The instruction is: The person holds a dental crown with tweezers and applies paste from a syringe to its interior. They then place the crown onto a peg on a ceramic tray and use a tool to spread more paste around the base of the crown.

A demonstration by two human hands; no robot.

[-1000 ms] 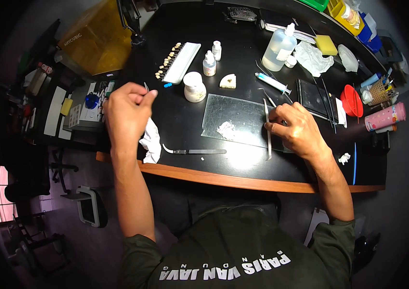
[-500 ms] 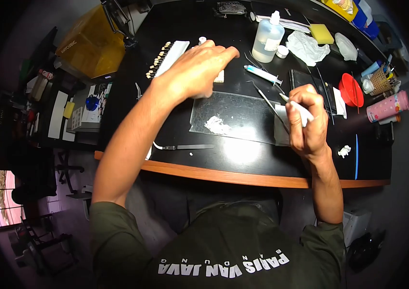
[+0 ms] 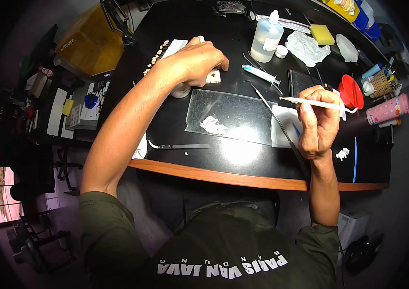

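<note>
At the near side, the wooden edge of the black surface runs across. Taking the glass slab as the clock's centre, a cloth and curved tweezers lie at eight o'clock, and a blue stick and a white scrap at four. The slab lies flat, with white paste on its eight o'clock part. A hooked probe slants over its three o'clock end; I cannot tell whether a hand has hold of it. At three, the right hand is closed, pinching a white tool held almost level above the surface. The left hand is at eleven, fingers bent downward and partly spread; its grip is hidden, so I cannot tell what it has hold of. A jar sits below its wrist, and a pale block near its fingers. Farther out are a syringe at one, a red bowl at two, a clear bottle between twelve and one, and a yellow sponge between one and two.
</note>
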